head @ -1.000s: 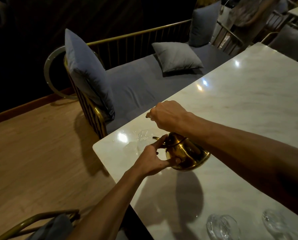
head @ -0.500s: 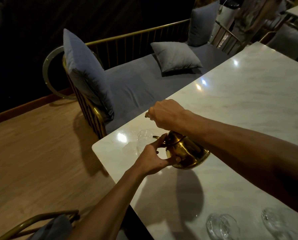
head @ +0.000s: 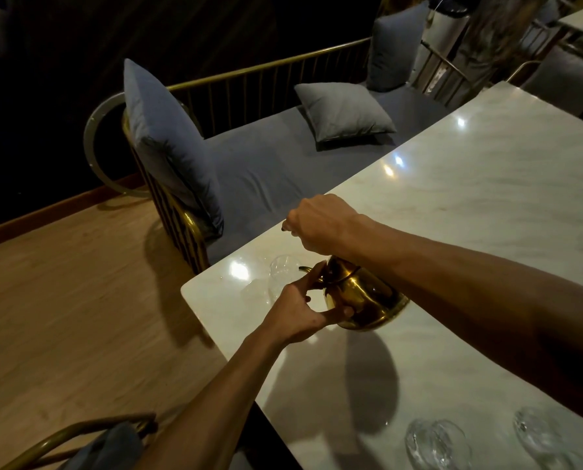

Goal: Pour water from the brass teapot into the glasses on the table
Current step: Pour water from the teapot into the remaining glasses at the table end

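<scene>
Brass teapot point(head: 361, 301) stays tilted toward glass point(head: 282, 268).

Both forearms point(head: 469, 283) bare to frame edge. Right hand point(head: 320, 222): one dark-coloured fingernail point(head: 284, 228) visible. Left hand point(head: 296, 317): bare, nails indistinct.

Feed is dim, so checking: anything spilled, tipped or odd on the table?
No spill or damage shows. The brass teapot is tilted only for pouring, spout toward a glass near the corner of the table.

restaurant or lounge: marble table point(head: 486, 205), cushioned brass-railed bench point(head: 283, 164)
</scene>
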Demonstrator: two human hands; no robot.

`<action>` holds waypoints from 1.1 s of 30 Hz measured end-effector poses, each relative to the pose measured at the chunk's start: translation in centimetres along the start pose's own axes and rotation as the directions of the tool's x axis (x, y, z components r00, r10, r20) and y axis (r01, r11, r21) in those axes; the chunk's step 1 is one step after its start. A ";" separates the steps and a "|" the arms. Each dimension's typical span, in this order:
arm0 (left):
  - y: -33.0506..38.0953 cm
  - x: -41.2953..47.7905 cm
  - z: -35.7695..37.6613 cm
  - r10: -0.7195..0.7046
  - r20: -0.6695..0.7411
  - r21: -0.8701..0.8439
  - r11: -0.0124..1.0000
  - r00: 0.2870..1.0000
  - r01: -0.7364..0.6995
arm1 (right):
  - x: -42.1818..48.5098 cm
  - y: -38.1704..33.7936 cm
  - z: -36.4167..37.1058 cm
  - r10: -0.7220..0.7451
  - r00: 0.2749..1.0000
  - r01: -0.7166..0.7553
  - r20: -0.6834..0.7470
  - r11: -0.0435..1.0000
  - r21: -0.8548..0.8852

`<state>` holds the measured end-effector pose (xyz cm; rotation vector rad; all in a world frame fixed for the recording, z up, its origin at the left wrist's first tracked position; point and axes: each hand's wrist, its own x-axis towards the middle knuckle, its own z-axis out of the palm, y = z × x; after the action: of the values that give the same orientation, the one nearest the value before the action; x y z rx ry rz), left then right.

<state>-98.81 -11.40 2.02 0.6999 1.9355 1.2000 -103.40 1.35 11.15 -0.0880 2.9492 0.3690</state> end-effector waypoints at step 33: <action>1.0 -0.2 1.0 0.294 0.166 0.304 0.893 0.941 -0.332 | -11.5 1.0 -1.7 0.396 0.907 -0.330 -0.143 0.880 0.341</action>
<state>-97.78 -10.59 2.72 1.2722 1.9950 0.9992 -92.40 2.33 14.96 0.5090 3.1831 -0.0725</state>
